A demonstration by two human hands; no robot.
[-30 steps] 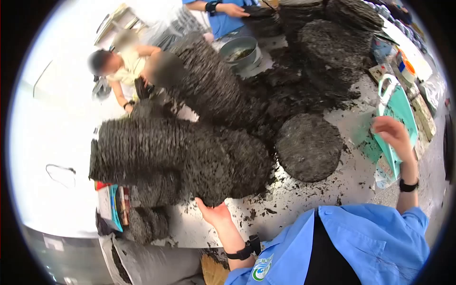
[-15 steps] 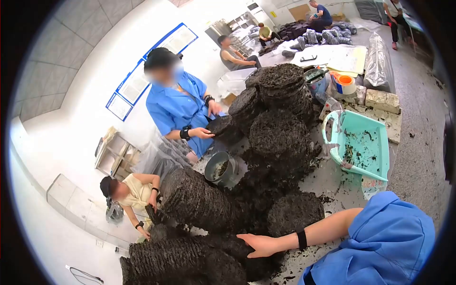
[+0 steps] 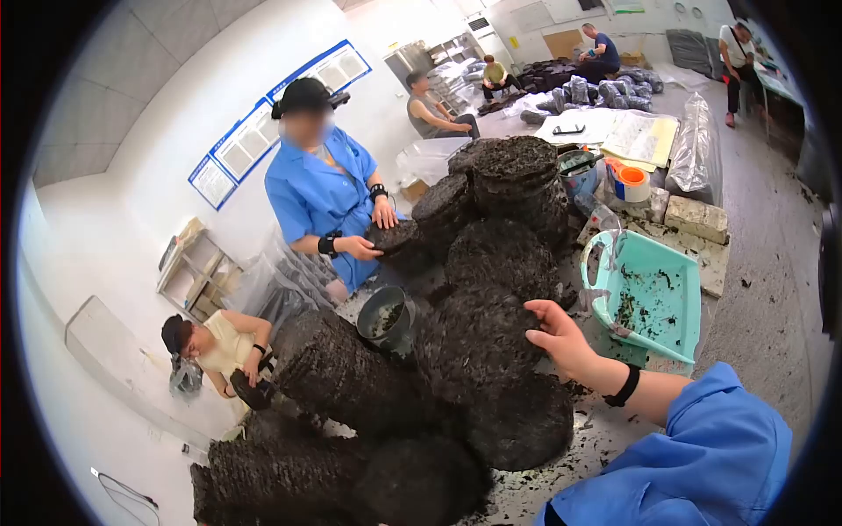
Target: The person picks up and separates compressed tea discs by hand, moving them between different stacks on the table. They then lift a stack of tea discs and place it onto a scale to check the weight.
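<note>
Beside the teal basket [image 3: 671, 311], the right hand [image 3: 570, 346], partly curled, grips a dark disc [image 3: 478, 346] at its edge, blocking some of the dark material behind. Beyond the basket sits a tape roll [image 3: 631, 179]; across the disc from the basket, a grey bowl [image 3: 379, 330]. The left hand's state cannot be told.

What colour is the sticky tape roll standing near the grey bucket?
White tape roll with a bright orange inner ring, clearest in the head view.
</note>
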